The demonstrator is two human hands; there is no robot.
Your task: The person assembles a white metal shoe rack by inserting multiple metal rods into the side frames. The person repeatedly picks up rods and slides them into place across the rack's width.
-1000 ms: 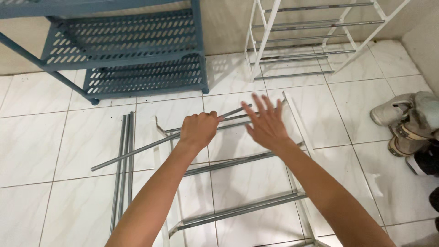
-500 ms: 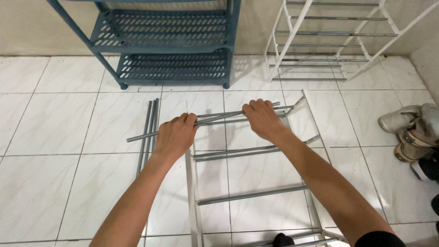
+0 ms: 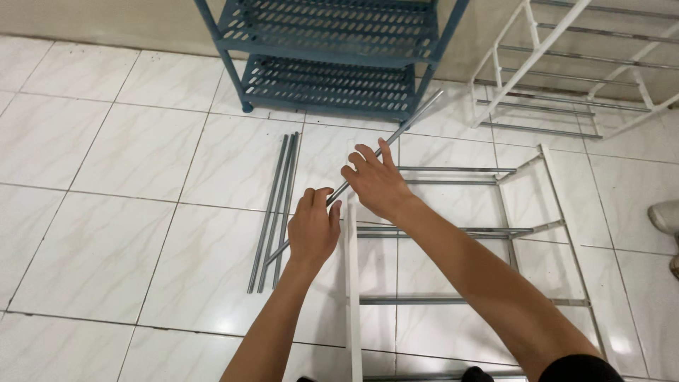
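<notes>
Hands clasp grey metal rod

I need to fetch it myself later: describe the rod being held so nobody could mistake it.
Start at the blue slotted shelf unit. In front of it, both hands hold one grey metal rod slanting up off the floor. The spare rods beside it lie flat on the tiles.

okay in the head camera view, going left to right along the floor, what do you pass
Loose grey rods → left hand → right hand, both on one grey rod → white rack frame lying flat.
</notes>
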